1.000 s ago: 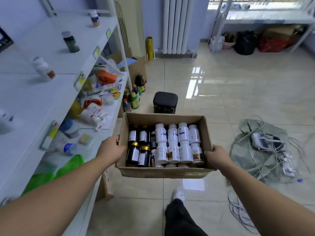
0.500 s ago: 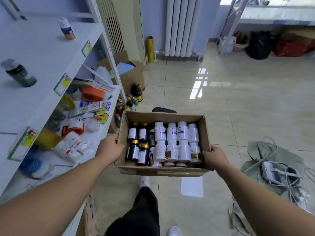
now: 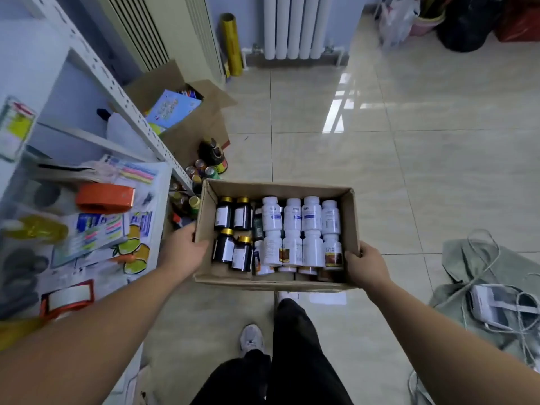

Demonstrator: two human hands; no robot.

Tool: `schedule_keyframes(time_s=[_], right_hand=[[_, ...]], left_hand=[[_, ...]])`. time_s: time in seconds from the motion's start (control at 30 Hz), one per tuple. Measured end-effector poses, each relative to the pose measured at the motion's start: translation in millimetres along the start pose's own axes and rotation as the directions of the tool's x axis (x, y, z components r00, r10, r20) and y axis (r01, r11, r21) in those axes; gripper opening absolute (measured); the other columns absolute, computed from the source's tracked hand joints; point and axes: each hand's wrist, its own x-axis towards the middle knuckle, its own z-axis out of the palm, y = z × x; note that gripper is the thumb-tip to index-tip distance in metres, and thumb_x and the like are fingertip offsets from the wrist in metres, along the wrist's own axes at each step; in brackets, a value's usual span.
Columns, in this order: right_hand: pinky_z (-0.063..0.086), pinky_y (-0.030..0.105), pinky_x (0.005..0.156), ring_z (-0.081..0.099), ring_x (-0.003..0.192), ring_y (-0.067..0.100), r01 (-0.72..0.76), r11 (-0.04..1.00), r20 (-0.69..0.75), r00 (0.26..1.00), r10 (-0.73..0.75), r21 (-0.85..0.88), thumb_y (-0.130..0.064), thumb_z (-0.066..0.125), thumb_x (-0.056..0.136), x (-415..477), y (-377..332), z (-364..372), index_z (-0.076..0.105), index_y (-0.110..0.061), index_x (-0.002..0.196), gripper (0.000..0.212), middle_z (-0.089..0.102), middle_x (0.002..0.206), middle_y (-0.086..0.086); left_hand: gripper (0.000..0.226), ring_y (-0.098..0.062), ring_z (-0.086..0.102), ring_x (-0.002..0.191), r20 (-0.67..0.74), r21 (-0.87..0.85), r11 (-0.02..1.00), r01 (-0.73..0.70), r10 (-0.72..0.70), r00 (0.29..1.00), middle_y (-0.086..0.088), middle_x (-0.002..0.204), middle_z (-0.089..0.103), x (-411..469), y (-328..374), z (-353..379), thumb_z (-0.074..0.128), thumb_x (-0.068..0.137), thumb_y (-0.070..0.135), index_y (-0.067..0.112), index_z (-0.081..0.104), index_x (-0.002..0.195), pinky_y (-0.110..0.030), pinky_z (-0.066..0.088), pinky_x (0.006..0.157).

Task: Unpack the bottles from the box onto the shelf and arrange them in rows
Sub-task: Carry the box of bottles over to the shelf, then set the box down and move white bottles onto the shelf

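I carry an open cardboard box (image 3: 349, 217) above the tiled floor, level in front of me. My left hand (image 3: 184, 249) grips its left wall and my right hand (image 3: 365, 264) grips its right front corner. Inside lie several white bottles (image 3: 301, 229) on the right and several dark bottles with gold caps (image 3: 232, 232) on the left. The white metal shelf (image 3: 122, 100) stands to my left, its lower level crowded with packets.
An orange tape dispenser (image 3: 105, 197) and stationery packs lie on the lower shelf. Small bottles (image 3: 201, 171) and an open carton (image 3: 187, 112) sit on the floor by the shelf post. A grey cloth with cables (image 3: 491, 287) lies at right. A radiator (image 3: 295, 24) is ahead.
I have stepped forward and the view has tipped downward; the upper shelf levels have slid out of sight. The box stays held by both hands, closer to the shelf end.
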Motion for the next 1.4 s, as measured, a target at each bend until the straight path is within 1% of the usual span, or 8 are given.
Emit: schedule_keyframes(time_s=[0.27, 0.4, 0.5, 1.1, 1.17, 1.27, 1.33, 1.4], right_hand=[[0.045, 0.028, 0.060, 0.061, 0.074, 0.018, -0.014, 0.999, 0.026, 1.000, 0.015, -0.037, -0.015, 0.049, 0.084, 140.2, -3.5, 55.0, 0.059, -0.022, 0.078, 0.013, 0.067, 0.078, -0.006], [0.043, 0.029, 0.060, 0.061, 0.076, 0.018, -0.047, 0.997, 0.049, 0.998, 0.050, -0.060, -0.015, 0.050, 0.086, 195.4, 7.0, 86.5, 0.060, -0.024, 0.082, 0.014, 0.066, 0.079, -0.008], [0.044, 0.031, 0.064, 0.061, 0.078, 0.022, -0.047, 0.996, 0.040, 0.998, 0.050, -0.071, -0.013, 0.050, 0.087, 230.5, 16.2, 111.3, 0.062, -0.021, 0.089, 0.014, 0.067, 0.081, -0.004], [0.044, 0.031, 0.064, 0.061, 0.081, 0.021, -0.068, 0.988, 0.025, 0.997, 0.072, -0.138, -0.019, 0.048, 0.090, 289.2, 67.1, 176.7, 0.060, -0.025, 0.097, 0.016, 0.066, 0.085, -0.006], [0.043, 0.032, 0.066, 0.063, 0.088, 0.026, -0.103, 0.979, 0.063, 0.991, 0.116, -0.175, -0.023, 0.050, 0.091, 289.5, 67.2, 177.5, 0.059, -0.021, 0.106, 0.018, 0.067, 0.091, -0.003], [0.044, 0.032, 0.088, 0.056, 0.118, 0.027, -0.194, 0.970, 0.016, 0.980, 0.199, -0.144, -0.034, 0.060, 0.087, 285.8, 53.6, 170.4, 0.044, -0.014, 0.139, 0.058, 0.058, 0.129, 0.004], [0.041, 0.038, 0.101, 0.048, 0.124, 0.025, -0.040, 0.989, -0.176, 0.984, 0.015, -0.139, -0.032, 0.060, 0.084, 283.4, 31.1, 162.0, 0.043, -0.013, 0.138, 0.060, 0.050, 0.134, 0.005], [0.043, 0.036, 0.093, 0.052, 0.110, 0.023, 0.225, 0.942, -0.204, 0.939, -0.278, -0.251, -0.024, 0.058, 0.084, 282.8, 3.7, 160.1, 0.053, -0.016, 0.121, 0.038, 0.054, 0.117, 0.001]], left_hand=[[0.028, -0.009, 0.059, 0.066, -0.031, 0.030, 0.996, 0.081, -0.080, 0.996, 0.008, 0.079, 0.068, 129.3, -24.3, 72.9, 0.067, 0.088, 0.022, 0.023, 0.068, 0.116, -0.021, 0.041, 0.056], [0.032, -0.022, 0.068, 0.083, 0.012, -0.002, 0.992, 0.128, -0.128, 0.992, -0.003, 0.098, 0.075, 180.2, -48.0, 114.8, 0.067, 0.088, 0.021, 0.020, 0.066, 0.120, -0.041, 0.058, 0.077], [0.022, -0.025, 0.068, 0.079, 0.029, 0.001, 0.990, 0.138, -0.138, 0.990, -0.005, 0.092, 0.073, 216.7, -64.6, 139.2, 0.067, 0.088, 0.022, 0.017, 0.066, 0.109, -0.048, 0.058, 0.075], [0.026, -0.019, 0.068, 0.085, 0.076, -0.057, 0.975, 0.215, -0.211, 0.975, 0.000, 0.097, 0.073, 267.6, -115.5, 218.4, 0.069, 0.089, 0.025, 0.021, 0.066, 0.114, -0.040, 0.058, 0.077], [0.031, -0.019, 0.068, 0.090, 0.121, -0.056, 0.974, 0.221, -0.213, 0.969, 0.001, 0.100, 0.072, 267.1, -118.5, 217.3, 0.071, 0.088, 0.029, 0.021, 0.064, 0.117, -0.037, 0.056, 0.078], [0.057, -0.025, 0.064, 0.110, 0.186, -0.021, 0.964, 0.266, -0.258, 0.948, -0.002, 0.121, 0.066, 267.4, -109.7, 210.4, 0.070, 0.086, 0.047, 0.020, 0.055, 0.133, -0.042, 0.054, 0.089], [0.068, -0.029, 0.058, 0.116, 0.041, 0.068, 0.969, 0.236, -0.239, 0.970, -0.007, 0.129, 0.057, 270.5, -94.2, 201.6, 0.065, 0.084, 0.056, 0.018, 0.050, 0.138, -0.046, 0.052, 0.092], [0.052, -0.025, 0.059, 0.103, -0.095, 0.112, 0.990, 0.091, -0.080, 0.992, -0.002, 0.115, 0.055, 273.0, -73.5, 195.5, 0.062, 0.085, 0.055, 0.021, 0.056, 0.124, -0.043, 0.055, 0.083]])
